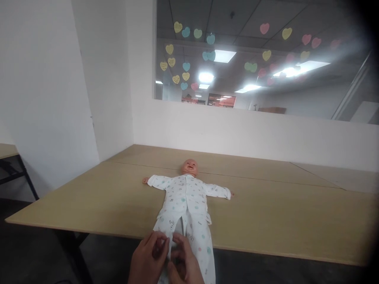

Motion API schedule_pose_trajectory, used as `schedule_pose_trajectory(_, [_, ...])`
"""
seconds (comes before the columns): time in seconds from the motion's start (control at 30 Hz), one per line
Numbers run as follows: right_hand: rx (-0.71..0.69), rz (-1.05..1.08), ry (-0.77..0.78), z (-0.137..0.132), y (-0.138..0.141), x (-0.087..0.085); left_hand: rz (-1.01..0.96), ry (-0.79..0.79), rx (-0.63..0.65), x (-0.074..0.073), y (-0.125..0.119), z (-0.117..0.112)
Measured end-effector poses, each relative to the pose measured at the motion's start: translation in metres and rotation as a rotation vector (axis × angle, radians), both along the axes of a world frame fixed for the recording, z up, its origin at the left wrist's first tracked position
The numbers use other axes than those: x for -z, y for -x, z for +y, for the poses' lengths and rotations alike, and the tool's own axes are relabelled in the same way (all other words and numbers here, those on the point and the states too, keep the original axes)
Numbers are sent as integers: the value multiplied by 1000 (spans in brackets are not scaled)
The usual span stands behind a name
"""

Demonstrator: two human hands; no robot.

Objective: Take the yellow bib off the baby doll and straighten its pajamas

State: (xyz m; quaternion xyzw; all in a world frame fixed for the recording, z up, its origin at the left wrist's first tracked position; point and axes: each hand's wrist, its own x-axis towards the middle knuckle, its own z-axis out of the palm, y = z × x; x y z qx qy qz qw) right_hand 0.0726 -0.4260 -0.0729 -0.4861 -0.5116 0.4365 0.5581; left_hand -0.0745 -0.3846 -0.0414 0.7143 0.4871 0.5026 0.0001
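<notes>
A baby doll [190, 167] lies on its back with both arms stretched out sideways, its head toward the wall. It wears a white printed jacket [194, 195], fastened down the front, and matching white trousers [201, 240]. The trousers show an open gap at the crotch, and their legs hang past the table's front edge. My left hand [149, 254] pinches the fabric edge of the trouser leg on the left. Close beside it, my right hand [187, 258] has its fingers curled on the same edge. The fingertips partly hide the fabric between them.
The doll rests on a wide wooden table [89, 193] with seams across its top. Behind stands a white wall with a window [231, 75] carrying several heart-shaped notes. At the far left is part of another table [8, 150]. A dark table leg [72, 252] shows below.
</notes>
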Motion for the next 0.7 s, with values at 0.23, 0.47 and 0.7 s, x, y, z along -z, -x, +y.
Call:
schedule_pose_trajectory(0.23, [71,81,-67,6,8,13,3,223,-66,9,-6,-3])
schedule_pose_trajectory(0.47, [42,103,-53,8,9,18,79,164,-82,14,-7,-2])
schedule_pose_trajectory(0.7, [27,113,-54,10,8,21,223,389,-103,13,-6,-5])
